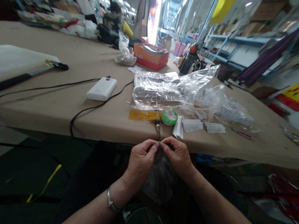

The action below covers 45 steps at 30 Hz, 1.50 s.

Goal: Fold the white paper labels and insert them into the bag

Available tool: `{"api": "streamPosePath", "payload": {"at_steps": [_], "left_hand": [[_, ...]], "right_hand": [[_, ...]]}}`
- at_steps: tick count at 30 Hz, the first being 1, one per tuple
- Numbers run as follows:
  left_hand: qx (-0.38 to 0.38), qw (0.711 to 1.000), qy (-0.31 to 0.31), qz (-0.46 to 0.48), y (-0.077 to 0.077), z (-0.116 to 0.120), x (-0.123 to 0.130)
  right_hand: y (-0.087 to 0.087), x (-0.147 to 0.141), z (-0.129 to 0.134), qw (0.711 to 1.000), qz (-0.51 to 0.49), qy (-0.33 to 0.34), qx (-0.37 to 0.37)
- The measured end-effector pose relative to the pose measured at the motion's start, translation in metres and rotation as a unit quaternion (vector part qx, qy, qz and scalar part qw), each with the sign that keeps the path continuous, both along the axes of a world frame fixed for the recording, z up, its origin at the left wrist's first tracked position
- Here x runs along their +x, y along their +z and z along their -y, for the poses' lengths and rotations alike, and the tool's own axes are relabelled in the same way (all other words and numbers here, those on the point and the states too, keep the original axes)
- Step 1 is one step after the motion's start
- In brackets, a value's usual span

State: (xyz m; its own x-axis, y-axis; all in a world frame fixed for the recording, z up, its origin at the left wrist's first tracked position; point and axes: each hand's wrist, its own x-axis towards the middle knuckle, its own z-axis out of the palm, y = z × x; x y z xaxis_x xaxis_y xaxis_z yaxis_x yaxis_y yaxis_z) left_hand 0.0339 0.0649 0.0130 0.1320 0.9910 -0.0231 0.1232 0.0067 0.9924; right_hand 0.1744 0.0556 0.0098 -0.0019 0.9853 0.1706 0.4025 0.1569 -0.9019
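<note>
My left hand (143,157) and my right hand (177,155) meet in front of the table's edge, thumbs and forefingers pinched together. Between the fingertips is something tiny, too small to name. Just beyond them a slim metal-tipped rod with a black collar (158,125) points toward me over the table edge. It looks like a soldering iron, and brown tape (142,115) lies across the table beside it. To the rod's right sits a green-rimmed round roll (169,117). Below my hands hangs a clear plastic bag (160,180), partly hidden by them.
Stacks of white strips (192,125), clear plastic packaging (158,88) and pink-handled tweezers or scissors (242,133) lie on the brown-covered table (112,124). A white power bank-like box (102,89), a black cable (93,107) and an orange box (151,57) are farther off. Another person sits beyond.
</note>
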Motion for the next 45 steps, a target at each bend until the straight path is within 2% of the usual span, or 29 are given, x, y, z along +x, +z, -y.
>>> {"api": "streamPosePath", "payload": {"at_steps": [4, 7, 10, 12, 15, 18, 23, 25, 27, 29, 31, 33, 34, 36, 38, 41, 43, 45], "left_hand": [[-0.017, 1.000, -0.021, 0.005, -0.006, 0.012, -0.007], [-0.045, 0.999, -0.017, -0.014, -0.018, 0.013, -0.015], [-0.049, 0.997, 0.020, -0.052, -0.032, 0.009, -0.022], [-0.037, 0.996, 0.033, -0.072, -0.039, 0.007, -0.026], [-0.039, 0.995, 0.015, -0.086, -0.042, 0.009, -0.027], [-0.049, 0.995, -0.004, -0.089, -0.039, 0.014, -0.023], [-0.053, 0.997, -0.036, -0.048, -0.029, 0.019, -0.002], [-0.079, 0.995, -0.061, -0.013, -0.022, 0.020, 0.011], [-0.141, 0.985, -0.083, 0.054, -0.014, 0.022, 0.025], [-0.240, 0.952, -0.090, 0.168, -0.007, 0.023, 0.040], [-0.321, 0.895, -0.100, 0.292, -0.002, 0.024, 0.052], [-0.350, 0.854, -0.101, 0.371, -0.001, 0.022, 0.060], [-0.353, 0.847, -0.094, 0.387, -0.001, 0.021, 0.063], [-0.354, 0.849, -0.077, 0.386, -0.003, 0.019, 0.065], [-0.361, 0.855, -0.071, 0.365, -0.003, 0.019, 0.064], [-0.375, 0.875, -0.067, 0.298, -0.002, 0.020, 0.061], [-0.377, 0.888, -0.060, 0.255, -0.002, 0.022, 0.058], [-0.376, 0.893, -0.060, 0.242, -0.003, 0.023, 0.056]], "right_hand": [[0.010, 0.015, 0.018, 0.998, 0.057, 0.040, 0.008], [0.018, 0.038, 0.023, 0.983, 0.167, 0.001, 0.082], [0.020, 0.060, 0.015, 0.946, 0.279, -0.056, 0.157], [0.017, 0.070, 0.008, 0.916, 0.361, -0.063, 0.165], [0.007, 0.077, 0.003, 0.882, 0.443, -0.046, 0.153], [-0.002, 0.079, 0.005, 0.876, 0.447, -0.043, 0.175], [-0.010, 0.089, 0.003, 0.888, 0.380, -0.065, 0.251], [-0.009, 0.091, 0.004, 0.899, 0.343, -0.069, 0.264], [-0.005, 0.089, 0.011, 0.905, 0.319, -0.067, 0.273], [0.001, 0.081, 0.024, 0.904, 0.315, -0.053, 0.285], [0.006, 0.069, 0.041, 0.899, 0.322, -0.024, 0.296], [0.009, 0.057, 0.057, 0.897, 0.326, 0.014, 0.297], [0.010, 0.053, 0.062, 0.898, 0.324, 0.032, 0.295], [0.011, 0.051, 0.066, 0.902, 0.317, 0.064, 0.288], [0.011, 0.057, 0.059, 0.908, 0.308, 0.067, 0.277], [0.012, 0.080, 0.033, 0.912, 0.335, -0.010, 0.235], [0.011, 0.095, 0.013, 0.899, 0.390, -0.073, 0.185], [0.008, 0.105, 0.001, 0.879, 0.447, -0.094, 0.139]]}}
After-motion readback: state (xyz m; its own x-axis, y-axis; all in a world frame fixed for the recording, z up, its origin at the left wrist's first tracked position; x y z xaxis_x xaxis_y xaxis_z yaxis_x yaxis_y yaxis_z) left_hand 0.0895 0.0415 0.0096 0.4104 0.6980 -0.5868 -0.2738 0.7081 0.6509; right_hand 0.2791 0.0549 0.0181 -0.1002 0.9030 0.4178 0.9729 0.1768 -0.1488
